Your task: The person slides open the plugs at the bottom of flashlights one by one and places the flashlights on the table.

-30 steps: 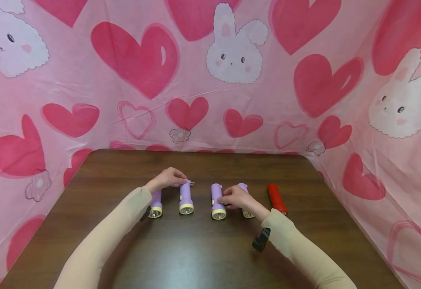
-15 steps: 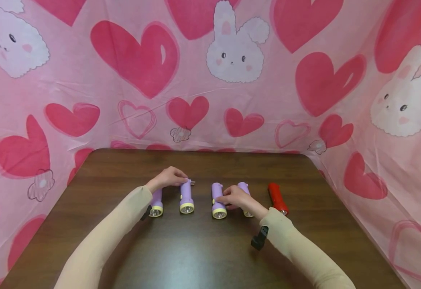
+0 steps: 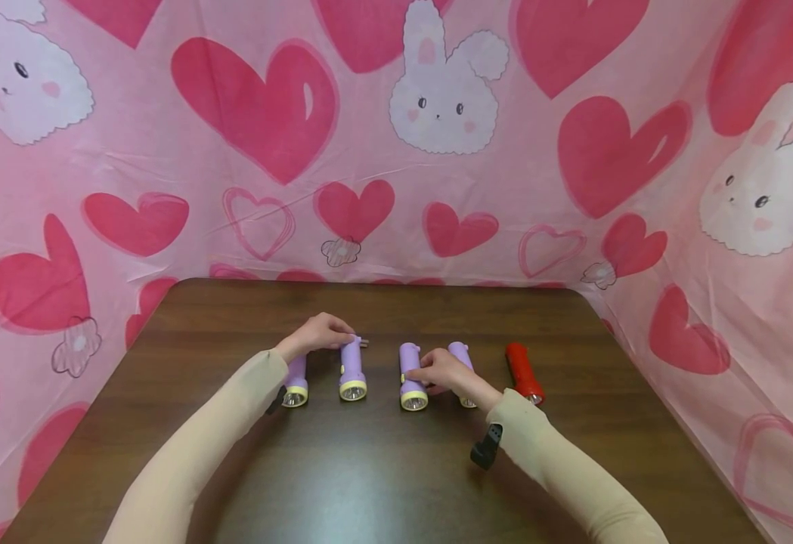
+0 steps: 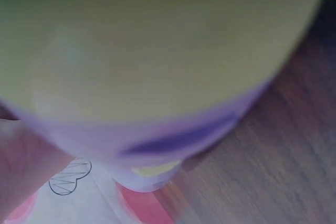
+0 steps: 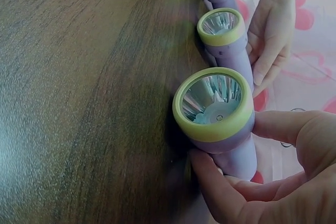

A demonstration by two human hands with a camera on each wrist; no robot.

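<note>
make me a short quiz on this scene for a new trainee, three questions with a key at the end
1. How many torches are in the head view, counting the red one?
2. True or false: the left hand is touching a purple torch.
3. Counting from the left in the head view, which torch does the right hand pinch?
a) the first
b) the third
c) the fifth

Key: 1. Five; 2. True; 3. b
</note>
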